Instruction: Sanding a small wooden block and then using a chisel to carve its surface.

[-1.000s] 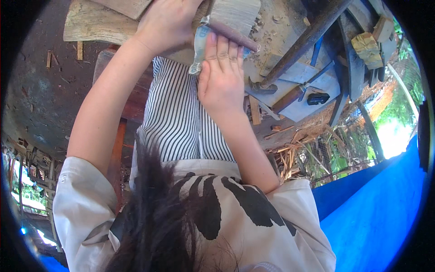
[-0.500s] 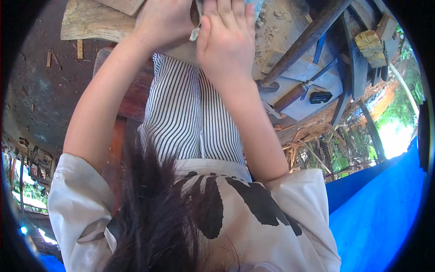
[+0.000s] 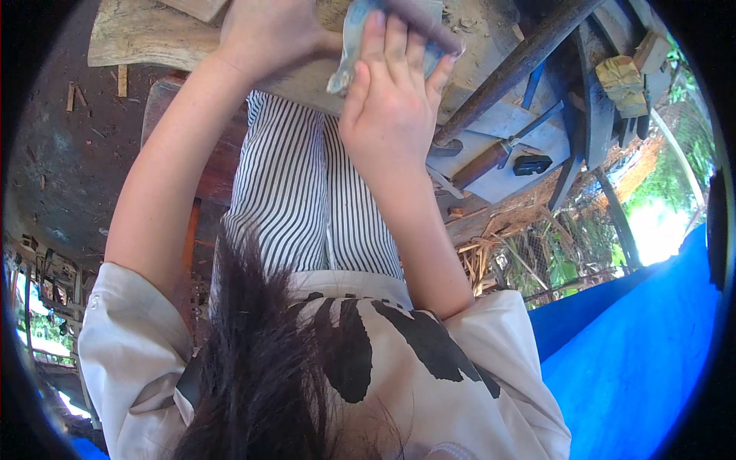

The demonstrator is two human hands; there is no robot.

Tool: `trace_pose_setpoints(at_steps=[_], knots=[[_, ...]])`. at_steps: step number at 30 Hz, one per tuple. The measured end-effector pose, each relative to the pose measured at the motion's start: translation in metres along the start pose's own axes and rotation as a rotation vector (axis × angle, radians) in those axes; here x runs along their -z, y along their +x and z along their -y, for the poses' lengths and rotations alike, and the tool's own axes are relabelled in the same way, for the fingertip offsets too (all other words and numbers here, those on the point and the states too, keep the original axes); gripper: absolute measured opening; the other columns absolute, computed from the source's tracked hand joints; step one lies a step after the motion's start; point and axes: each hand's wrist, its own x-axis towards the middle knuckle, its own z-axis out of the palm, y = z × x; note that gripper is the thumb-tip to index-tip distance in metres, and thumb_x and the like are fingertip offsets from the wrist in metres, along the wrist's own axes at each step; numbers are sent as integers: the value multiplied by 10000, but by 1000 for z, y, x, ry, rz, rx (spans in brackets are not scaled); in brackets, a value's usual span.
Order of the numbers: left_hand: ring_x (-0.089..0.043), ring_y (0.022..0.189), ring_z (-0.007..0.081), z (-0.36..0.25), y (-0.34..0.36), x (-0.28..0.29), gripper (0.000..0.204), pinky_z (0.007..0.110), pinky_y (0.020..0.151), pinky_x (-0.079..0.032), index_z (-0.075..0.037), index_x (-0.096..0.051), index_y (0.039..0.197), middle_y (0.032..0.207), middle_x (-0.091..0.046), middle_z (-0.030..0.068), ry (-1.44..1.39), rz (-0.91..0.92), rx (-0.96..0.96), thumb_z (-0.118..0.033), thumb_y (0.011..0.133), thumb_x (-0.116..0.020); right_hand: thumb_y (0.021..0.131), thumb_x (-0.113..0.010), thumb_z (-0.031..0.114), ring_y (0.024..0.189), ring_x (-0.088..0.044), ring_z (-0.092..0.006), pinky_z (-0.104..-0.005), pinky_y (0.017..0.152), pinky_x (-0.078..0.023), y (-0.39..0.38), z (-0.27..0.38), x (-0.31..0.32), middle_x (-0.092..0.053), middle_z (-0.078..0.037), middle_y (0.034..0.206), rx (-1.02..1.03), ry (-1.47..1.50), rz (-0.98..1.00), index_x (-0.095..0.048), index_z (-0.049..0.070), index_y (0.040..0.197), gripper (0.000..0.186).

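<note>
A folded grey-blue sheet (image 3: 346, 47) lies against a pale wooden board (image 3: 146, 34) at the top of the view. My left hand (image 3: 268, 31) grips the sheet's upper part, with one finger stretched across its top edge. Just below it, my right hand (image 3: 391, 103) lies flat on the sheet, fingers together and pressed against it, fingertips pointing away from me. Both forearms reach up from my white, black-patterned shirt. The board rests above my lap in striped trousers (image 3: 299, 192). Most of the sheet is hidden under my hands.
To the right, a long wooden pole (image 3: 521, 65) slants past a grey panel holding a wooden-handled tool (image 3: 491, 157) and a small black object (image 3: 531, 163). Scrap timber lies beyond. A blue tarpaulin (image 3: 652, 345) fills the lower right. Dark ground with wood chips (image 3: 69, 153) lies left.
My right hand slid away from me along the sheet, then came back a little toward me. My left hand has kept its hold near the top edge.
</note>
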Motion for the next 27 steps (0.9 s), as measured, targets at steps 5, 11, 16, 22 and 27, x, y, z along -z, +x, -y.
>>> trace_pose_setpoints(at_steps=[5,11,16,22,27], knots=[[-508,1266,380,10,0,-7,1055,399,1042,-430,31,-298,1451,1362,-524,223,47,-62,-126,-284,613,-855,919,-545,228,1306,-448,-365,-571,1136,-232,21,-8,-3,-519,-184,1385,57,84,0,-511,-16,1363,508],[-543,1244,348,15,1,-9,1044,407,1088,-392,30,-309,1437,1321,-566,202,25,-50,-49,-339,625,-853,915,-546,203,1280,-458,-375,-528,1112,-305,18,-10,-1,-530,-186,1359,97,79,-28,-519,-19,1344,484],[-574,1216,298,-1,4,8,967,404,1098,-382,43,-292,1426,1285,-590,199,-57,71,-5,-312,687,-805,943,-512,208,1336,-409,-390,-551,1120,-282,36,-14,-3,-485,-193,1417,76,97,42,-490,-19,1378,491],[-588,1198,297,14,3,-10,856,407,1097,-380,48,-293,1424,1279,-597,192,-15,0,-61,-283,769,-733,971,-460,255,1411,-308,-410,-571,1150,-203,10,7,4,-399,-238,1482,-23,143,139,-403,-37,1441,556],[-594,1197,278,12,-1,-1,668,387,1072,-400,46,-360,1388,1284,-601,188,19,15,-41,-212,844,-648,996,-352,472,1419,-255,-455,-576,1167,-120,57,7,-2,-331,-267,1515,-44,261,142,-343,-64,1464,711]])
